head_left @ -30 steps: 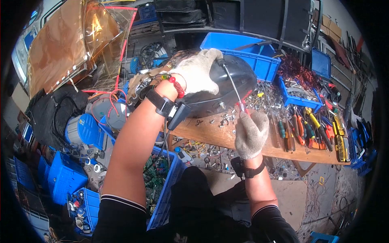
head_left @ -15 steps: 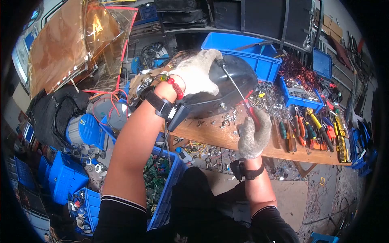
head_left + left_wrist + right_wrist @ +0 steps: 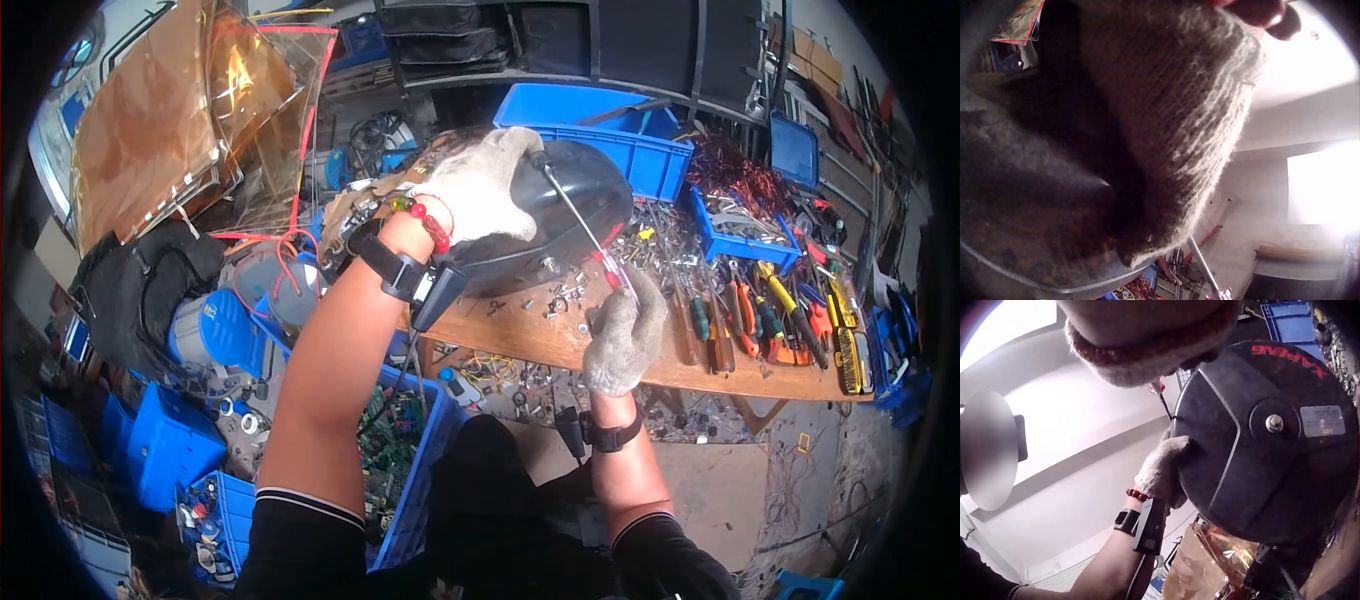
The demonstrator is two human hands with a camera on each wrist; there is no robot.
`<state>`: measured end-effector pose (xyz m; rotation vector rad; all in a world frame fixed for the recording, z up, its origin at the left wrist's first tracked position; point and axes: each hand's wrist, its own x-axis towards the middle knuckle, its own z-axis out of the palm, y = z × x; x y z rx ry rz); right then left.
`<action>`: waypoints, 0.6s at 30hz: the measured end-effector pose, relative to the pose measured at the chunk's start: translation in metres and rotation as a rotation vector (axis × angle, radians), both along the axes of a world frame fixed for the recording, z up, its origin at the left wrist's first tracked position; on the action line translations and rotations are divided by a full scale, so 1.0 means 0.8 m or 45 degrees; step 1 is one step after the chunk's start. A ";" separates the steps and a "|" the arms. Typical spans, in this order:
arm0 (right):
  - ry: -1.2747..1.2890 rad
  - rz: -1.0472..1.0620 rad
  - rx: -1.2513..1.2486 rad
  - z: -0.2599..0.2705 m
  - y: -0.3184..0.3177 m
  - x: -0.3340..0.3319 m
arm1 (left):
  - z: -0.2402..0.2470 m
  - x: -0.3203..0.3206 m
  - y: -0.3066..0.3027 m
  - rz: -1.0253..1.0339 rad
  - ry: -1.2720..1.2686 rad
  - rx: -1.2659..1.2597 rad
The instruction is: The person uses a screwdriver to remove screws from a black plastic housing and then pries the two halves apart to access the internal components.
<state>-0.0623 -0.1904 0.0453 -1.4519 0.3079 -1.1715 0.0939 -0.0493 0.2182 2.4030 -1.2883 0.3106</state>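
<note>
A black round housing (image 3: 590,185) with a ribbed face and red lettering stands on edge on the wooden bench. My gloved left hand (image 3: 485,185) grips its upper rim; in the right wrist view, the left hand's thumb (image 3: 1175,445) lies against the lettered face. With my gloved right hand (image 3: 627,340) I hold a screwdriver (image 3: 574,208) by its red and clear handle. Its long metal shaft slants up and left, the far end at the rim beside my left fingertips. A bolt (image 3: 1274,423) sits in the middle of the housing's face. The glove fills much of the left wrist view.
Loose screws (image 3: 563,298) lie on the bench (image 3: 520,325) before the housing. Pliers and screwdrivers line its right side, beside a small blue bin (image 3: 735,240) of metal parts. A large blue crate (image 3: 640,155) stands behind. Below left is a crate (image 3: 440,440) of circuit boards.
My right hand loosened its fingers around the screwdriver handle, then closed them again with the wrist turned. The left hand and the housing have stayed nearly in place.
</note>
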 end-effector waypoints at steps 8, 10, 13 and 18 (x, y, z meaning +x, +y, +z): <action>-0.116 -0.016 -0.054 -0.004 -0.005 0.007 | -0.004 0.003 -0.001 -0.001 -0.039 0.027; -0.129 0.010 0.006 -0.005 -0.005 0.006 | -0.003 0.002 0.000 -0.003 -0.042 0.022; -0.089 -0.043 -0.137 -0.003 -0.008 0.002 | 0.000 -0.004 0.000 0.028 -0.004 0.023; -0.210 -0.152 -0.535 0.005 -0.008 -0.003 | -0.001 -0.005 -0.002 0.012 -0.015 -0.015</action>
